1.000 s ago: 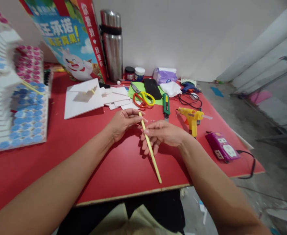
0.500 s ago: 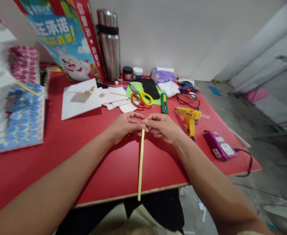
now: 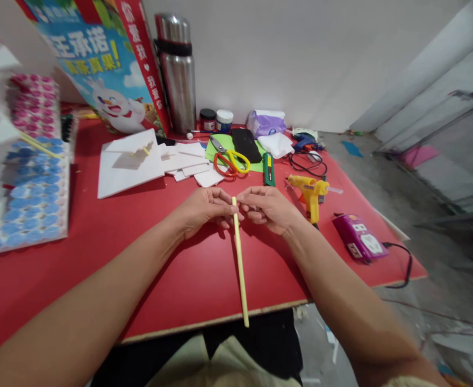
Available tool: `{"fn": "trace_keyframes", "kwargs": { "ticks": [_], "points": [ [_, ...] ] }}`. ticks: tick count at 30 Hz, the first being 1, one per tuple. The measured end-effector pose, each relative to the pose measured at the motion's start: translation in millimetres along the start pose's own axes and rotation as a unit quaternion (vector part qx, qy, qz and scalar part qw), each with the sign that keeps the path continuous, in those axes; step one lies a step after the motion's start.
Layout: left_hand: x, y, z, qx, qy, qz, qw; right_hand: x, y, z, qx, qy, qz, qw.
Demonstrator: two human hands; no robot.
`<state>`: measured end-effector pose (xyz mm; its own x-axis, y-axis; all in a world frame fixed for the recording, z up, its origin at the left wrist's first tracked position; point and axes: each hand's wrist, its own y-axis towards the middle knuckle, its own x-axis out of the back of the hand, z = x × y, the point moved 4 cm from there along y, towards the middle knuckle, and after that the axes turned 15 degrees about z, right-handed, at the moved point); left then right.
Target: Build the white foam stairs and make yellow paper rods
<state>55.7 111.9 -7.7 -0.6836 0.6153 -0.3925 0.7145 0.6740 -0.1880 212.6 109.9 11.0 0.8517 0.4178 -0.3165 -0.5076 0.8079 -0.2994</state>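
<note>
A long, thin pale-yellow stick (image 3: pixel 241 269) hangs down from my fingers, its lower end reaching past the table's front edge. My left hand (image 3: pixel 206 210) is closed, thumb and fingers pinching the stick just below its upper end. At that same end, my right hand (image 3: pixel 266 208) is also closed, with thumb and fingertips against the stick's side. Its curled fingers partly hide the contact. Just beyond my hands lie scissors (image 3: pixel 238 161) with red and yellow handles and a green utility knife (image 3: pixel 269 170).
On the red table (image 3: pixel 148 290), a yellow glue gun (image 3: pixel 311 191) and a purple power box (image 3: pixel 359 236) stand at right. White board pieces (image 3: pixel 184 158) lie behind my hands. A steel thermos (image 3: pixel 176 75) stands at the back; a white model with blue discs (image 3: pixel 35 215) is at left.
The stick's lower end has swung to the right, and its upper tip now shows above my left thumb. Both hands have stayed nearly in place.
</note>
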Motion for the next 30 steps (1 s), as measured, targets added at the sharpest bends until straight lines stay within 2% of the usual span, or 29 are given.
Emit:
{"fn": "trace_keyframes", "kwargs": {
  "ticks": [6, 17, 22, 30],
  "points": [
    [-2.1, -1.9, -2.0, -0.004, 0.013, 0.005, 1.000, -3.0, -0.9, 0.8, 0.001, -0.009, 0.000, 1.000],
    [-3.6, -1.7, -2.5, -0.002, -0.028, -0.001, 1.000, -2.6, -1.7, 1.8, 0.002, 0.007, -0.012, 1.000],
    [-2.9, -2.0, -3.3, 0.008, -0.015, -0.015, 1.000, -3.5, -2.2, 1.8, 0.002, 0.001, -0.013, 1.000],
    [-10.2, -4.2, -3.7, 0.048, 0.005, -0.002, 0.999, -1.1, 1.9, -2.4, -0.001, -0.019, -0.028, 0.999]
  ]
}}
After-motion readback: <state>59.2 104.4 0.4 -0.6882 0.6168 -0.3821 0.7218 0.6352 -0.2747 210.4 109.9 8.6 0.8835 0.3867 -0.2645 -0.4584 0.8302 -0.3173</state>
